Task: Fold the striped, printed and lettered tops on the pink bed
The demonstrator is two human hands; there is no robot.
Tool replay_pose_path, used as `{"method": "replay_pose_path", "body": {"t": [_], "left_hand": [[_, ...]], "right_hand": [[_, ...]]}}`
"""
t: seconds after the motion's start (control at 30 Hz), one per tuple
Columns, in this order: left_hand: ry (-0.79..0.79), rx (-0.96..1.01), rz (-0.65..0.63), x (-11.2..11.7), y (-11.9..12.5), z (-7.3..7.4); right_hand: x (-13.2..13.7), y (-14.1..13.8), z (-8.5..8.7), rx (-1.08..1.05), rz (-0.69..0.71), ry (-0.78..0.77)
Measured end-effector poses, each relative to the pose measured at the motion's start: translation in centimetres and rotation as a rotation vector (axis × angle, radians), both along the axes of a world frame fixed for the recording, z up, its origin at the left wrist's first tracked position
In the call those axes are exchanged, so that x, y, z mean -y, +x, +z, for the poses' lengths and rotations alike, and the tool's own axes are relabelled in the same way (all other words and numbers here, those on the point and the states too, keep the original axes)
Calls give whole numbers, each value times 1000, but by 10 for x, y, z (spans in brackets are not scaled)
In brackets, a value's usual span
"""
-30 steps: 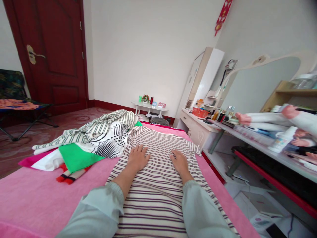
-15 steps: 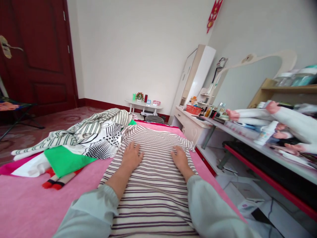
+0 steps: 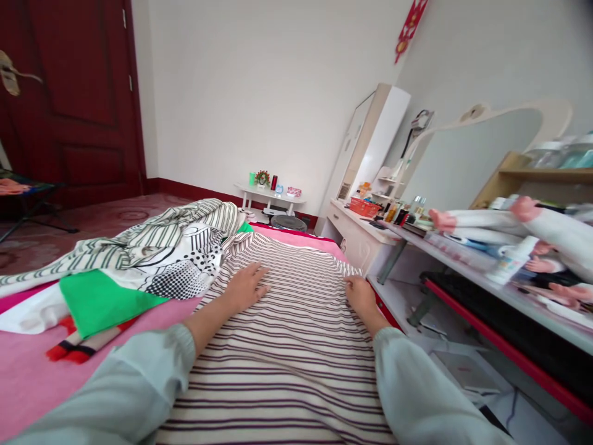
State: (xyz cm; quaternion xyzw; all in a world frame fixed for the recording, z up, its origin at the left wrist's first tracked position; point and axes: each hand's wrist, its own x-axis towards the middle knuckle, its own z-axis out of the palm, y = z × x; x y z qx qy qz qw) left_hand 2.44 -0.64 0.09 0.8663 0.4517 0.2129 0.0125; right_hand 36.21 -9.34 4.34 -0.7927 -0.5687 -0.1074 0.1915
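A cream shirt with dark stripes (image 3: 287,334) lies spread over the pink bedding, its short sleeves at the far end. Flat on its left side rests my left hand (image 3: 245,288), fingers stretched out and slightly apart. My right hand (image 3: 362,299) is at the shirt's right edge, just below the right sleeve, with its fingers closed on the fabric there. Small wrinkles run across the cloth between both hands. To the left of the shirt is a heap of clothes (image 3: 185,228), including striped and dotted pieces and a green piece (image 3: 102,303).
A desk (image 3: 445,259) crowded with a doll, bottles and small items runs along the right. Behind it stand a mirrored dressing table (image 3: 361,228) and a tall white unit (image 3: 370,136). A small white table (image 3: 269,194) is at the far wall, a red door (image 3: 69,105) at left.
My right hand has moved right, from flat on the shirt to gripping its edge. My left hand stays flat on the left side. The view has shifted slightly.
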Motion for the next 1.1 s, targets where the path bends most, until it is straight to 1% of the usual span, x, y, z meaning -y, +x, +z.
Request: {"method": "replay_pose_path", "body": {"t": [0.03, 0.07, 0.13, 0.17, 0.23, 0.3, 0.37, 0.43, 0.47, 0.5, 0.57, 0.6, 0.63, 0.7, 0.73, 0.77, 0.83, 0.9, 0.97, 1.03, 1.1], "left_hand": [[-34, -38, 20, -6, -5, -1], [-66, -73, 77, -11, -10, -2], [-105, -135, 231, -18, -22, -1], [-106, -166, 290, -20, -27, 2], [-113, -256, 358, -20, -30, 13], [-157, -354, 390, -18, -22, 31], [-218, -420, 403, -16, -6, 48], [-221, -425, 384, -17, 12, 57], [-187, -397, 335, -17, 20, 57], [-147, -356, 254, -19, 25, 54], [-97, -265, 76, -23, 28, 38], [-96, -232, 10, -26, 25, 27], [-109, -216, -27, -29, 22, 17], [-140, -218, -27, -36, 13, 1], [-141, -217, -26, -38, 9, -4], [-138, -217, -30, -38, 6, -7], [-132, -216, -32, -35, 1, -8], [-127, -213, -36, -22, -4, -5], [-128, -208, -70, -2, -15, -3], [-134, -206, -127, 23, -32, -1], [-153, -212, -191, 50, -56, 3]], "right_hand": [[-5, 0, -2, 2, 29, -7], [-9, 2, -6, 3, 55, -24], [-14, 10, -13, 1, 84, -84], [-14, 14, -17, 1, 79, -122], [-14, 22, -20, 4, 36, -192], [-18, 23, -18, 14, -12, -228], [-27, 14, -12, 25, -28, -239], [-39, 1, -7, 47, 15, -199], [-45, -6, -7, 59, 63, -175], [-50, -11, -9, 64, 114, -166], [-57, -14, -19, 41, 171, -205], [-58, -12, -25, 20, 170, -247], [-58, -8, -31, -1, 153, -292], [-59, 2, -42, -18, 120, -330], [-59, 6, -45, -15, 113, -332], [-58, 9, -46, -12, 109, -334], [-56, 10, -45, -14, 90, -351], [-48, 7, -43, -17, 85, -371], [-34, 3, -40, -17, 109, -388], [-11, 2, -37, -10, 166, -406], [18, 2, -31, -14, 250, -430]]}}
